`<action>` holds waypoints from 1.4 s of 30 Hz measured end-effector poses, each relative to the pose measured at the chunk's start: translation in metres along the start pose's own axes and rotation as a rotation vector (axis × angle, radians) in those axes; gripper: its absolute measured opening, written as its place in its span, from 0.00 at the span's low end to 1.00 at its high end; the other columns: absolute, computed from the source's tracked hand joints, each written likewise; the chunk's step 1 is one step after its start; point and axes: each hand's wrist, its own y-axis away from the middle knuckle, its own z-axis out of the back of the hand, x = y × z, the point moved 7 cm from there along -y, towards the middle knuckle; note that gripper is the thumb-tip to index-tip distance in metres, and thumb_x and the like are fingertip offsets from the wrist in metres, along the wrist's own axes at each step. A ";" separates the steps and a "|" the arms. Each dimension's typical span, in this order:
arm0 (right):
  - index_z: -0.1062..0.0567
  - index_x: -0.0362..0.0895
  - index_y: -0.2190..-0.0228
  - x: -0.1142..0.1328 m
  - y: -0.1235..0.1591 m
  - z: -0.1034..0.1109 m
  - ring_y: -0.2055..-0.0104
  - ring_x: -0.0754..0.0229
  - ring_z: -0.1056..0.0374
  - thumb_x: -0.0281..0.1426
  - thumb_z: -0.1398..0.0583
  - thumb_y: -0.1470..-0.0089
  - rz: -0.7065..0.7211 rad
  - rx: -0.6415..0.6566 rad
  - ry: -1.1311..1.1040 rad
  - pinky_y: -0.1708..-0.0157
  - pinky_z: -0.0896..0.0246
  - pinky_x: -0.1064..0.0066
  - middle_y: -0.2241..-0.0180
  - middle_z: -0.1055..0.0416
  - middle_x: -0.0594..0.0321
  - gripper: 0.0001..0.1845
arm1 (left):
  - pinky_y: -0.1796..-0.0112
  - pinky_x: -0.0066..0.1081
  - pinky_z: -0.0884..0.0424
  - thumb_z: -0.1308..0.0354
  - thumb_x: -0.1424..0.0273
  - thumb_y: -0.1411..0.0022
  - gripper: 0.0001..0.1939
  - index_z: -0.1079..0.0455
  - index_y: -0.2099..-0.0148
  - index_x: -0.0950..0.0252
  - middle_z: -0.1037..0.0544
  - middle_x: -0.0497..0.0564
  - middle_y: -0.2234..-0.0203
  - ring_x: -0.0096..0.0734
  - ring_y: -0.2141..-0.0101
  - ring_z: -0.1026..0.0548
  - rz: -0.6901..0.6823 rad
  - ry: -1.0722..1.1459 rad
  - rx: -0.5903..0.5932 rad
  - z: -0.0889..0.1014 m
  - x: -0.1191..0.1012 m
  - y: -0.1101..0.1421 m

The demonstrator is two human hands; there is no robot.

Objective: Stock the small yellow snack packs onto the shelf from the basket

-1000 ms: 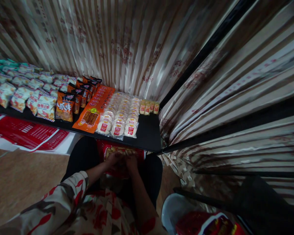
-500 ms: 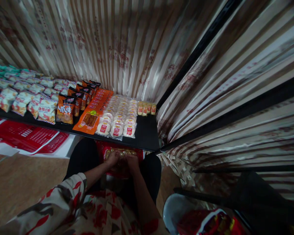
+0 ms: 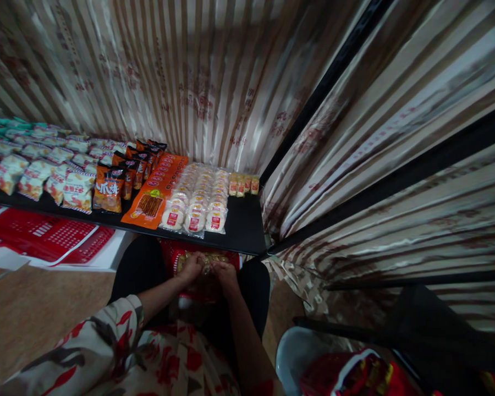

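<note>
Both of my hands are low in the middle, over a red bag or basket (image 3: 235, 258) between my knees, below the shelf's front edge. Small golden-wrapped snack packets (image 3: 218, 257) lie in it. My left hand (image 3: 192, 267) is closed, fingertips pinched on a small shiny packet (image 3: 207, 267). My right hand (image 3: 225, 273) pinches at the same spot from the other side, a little apart from the left. Dim light and the fingers hide most of what they hold.
A black shelf (image 3: 244, 223) carries flat round white packs (image 3: 194, 220), small golden packets (image 3: 243, 186), orange packs (image 3: 146, 208) and white bags (image 3: 77, 187). A striped curtain (image 3: 214, 71) hangs behind. Red printed bags (image 3: 58, 234) lie below left; a pale stool (image 3: 291, 352) stands lower right.
My hands have drawn slightly apart, showing more of the shiny packet between them. The view has shifted a little; the goods on the shelf are unchanged.
</note>
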 end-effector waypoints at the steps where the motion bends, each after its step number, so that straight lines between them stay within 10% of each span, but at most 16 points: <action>1: 0.24 0.37 0.63 0.000 0.001 0.002 0.66 0.60 0.28 0.34 0.47 0.50 -0.002 0.000 -0.030 0.68 0.34 0.73 0.67 0.24 0.56 0.18 | 0.65 0.26 0.33 0.52 0.77 0.46 0.08 0.32 0.67 0.66 0.26 0.48 0.74 0.27 0.69 0.29 -0.007 -0.002 -0.002 0.002 -0.004 0.001; 12: 0.24 0.45 0.73 0.015 0.018 0.025 0.69 0.58 0.30 0.35 0.36 0.68 0.009 -0.043 -0.525 0.65 0.36 0.67 0.73 0.25 0.64 0.13 | 0.74 0.24 0.37 0.51 0.76 0.48 0.06 0.33 0.71 0.65 0.31 0.44 0.83 0.23 0.79 0.34 -0.096 0.263 0.030 -0.002 -0.027 0.003; 42: 0.27 0.43 0.63 0.020 0.034 0.036 0.65 0.60 0.29 0.45 0.37 0.58 -0.105 0.024 -0.775 0.67 0.35 0.73 0.63 0.26 0.60 0.22 | 0.80 0.20 0.40 0.49 0.73 0.49 0.04 0.34 0.70 0.66 0.31 0.44 0.82 0.19 0.82 0.36 -0.082 0.650 0.152 -0.005 -0.093 0.006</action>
